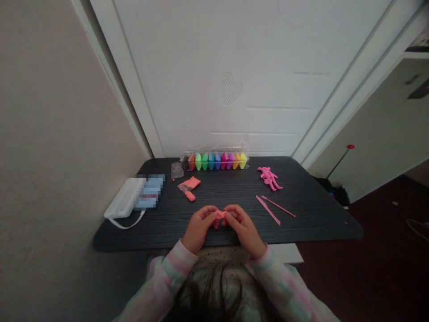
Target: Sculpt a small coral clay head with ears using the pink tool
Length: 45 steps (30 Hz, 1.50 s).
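Note:
A small lump of coral-pink modelling clay [220, 215] is pinched between my two hands just above the table's near edge. My left hand [199, 226] grips its left side with thumb and fingers, and my right hand [245, 229] has hold of the right side. The fingers cover part of the lump, so its full shape is hidden. Beyond my left hand lie a torn coral packet [190, 183] and a coral clay piece [190, 196]. Right of my hands are a pink modelling knife [268, 210] and a thin pink stick tool [279, 206].
Along the back of the dark table [161, 235] stands a clear tray of coloured clay packets [217, 161]. A clear plastic cup [177, 170] sits beside it. At the right lies a pink figure [269, 178]; at the left, a white case [126, 199]. A white door [194, 67] rises behind.

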{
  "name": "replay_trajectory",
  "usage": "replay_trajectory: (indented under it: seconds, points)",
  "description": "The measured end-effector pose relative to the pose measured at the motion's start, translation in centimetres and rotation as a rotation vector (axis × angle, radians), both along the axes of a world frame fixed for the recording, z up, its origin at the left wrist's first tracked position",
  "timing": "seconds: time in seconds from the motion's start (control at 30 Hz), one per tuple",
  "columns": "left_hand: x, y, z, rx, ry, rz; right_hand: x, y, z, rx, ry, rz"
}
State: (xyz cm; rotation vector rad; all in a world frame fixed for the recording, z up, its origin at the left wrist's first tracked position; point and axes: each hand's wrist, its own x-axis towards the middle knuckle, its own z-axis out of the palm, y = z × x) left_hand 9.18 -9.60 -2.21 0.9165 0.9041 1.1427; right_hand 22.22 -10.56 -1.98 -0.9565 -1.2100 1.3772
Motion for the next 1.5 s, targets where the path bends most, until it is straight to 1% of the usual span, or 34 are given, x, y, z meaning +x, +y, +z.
replay_trajectory:
  seconds: [0.13, 0.2, 0.37, 0.6, 0.83, 0.9, 1.0, 1.13, 1.3, 1.4, 1.5]
  points:
    - [0.1, -0.1, 0.4, -0.022, 0.001, 0.015, -0.2, 0.3, -0.2, 0.009, -0.003, -0.150]
    - [0.1, -0.1, 0.4, -0.022, 0.012, 0.010, -0.2, 0.5, -0.2, 0.021, -0.022, -0.188]
    - [0.1, 0.0, 0.0, 0.008, 0.029, 0.001, 0.2, 0.5, 0.0, 0.030, -0.100, -0.174]
    - [0.3, 0.3, -0.1, 0.022, 0.033, 0.084, 0.3, 0.3, 0.6, 0.031, -0.125, -0.148]
    - [0.4, 0.1, 0.2, 0.071, 0.174, 0.147, 0.2, 0.2, 0.6, 0.028, -0.097, -0.105]
    - [0.4, 0.1, 0.1, 0.060, 0.177, 0.135, 0.1, 0.3, 0.5, 0.021, -0.062, -0.099]
    - [0.3, 0.1, 0.0, 0.017, 0.115, 0.098, 0.0, 0.3, 0.3, 0.017, -0.051, -0.103]
    - [0.3, 0.1, -0.1, -0.037, 0.020, 0.058, 0.1, 0.3, 0.2, 0.042, -0.124, -0.110]
    - [0.3, 0.1, 0.1, -0.061, 0.001, 0.035, 0.2, 0.4, -0.2, 0.085, -0.179, -0.100]
    - [0.3, 0.1, 0.3, -0.069, 0.011, 0.016, 0.1, 0.6, -0.6, 0.083, -0.158, -0.140]
    - [0.1, 0.0, 0.4, -0.086, -0.015, -0.002, 0.1, 0.9, -1.0, 0.109, -0.223, -0.212]
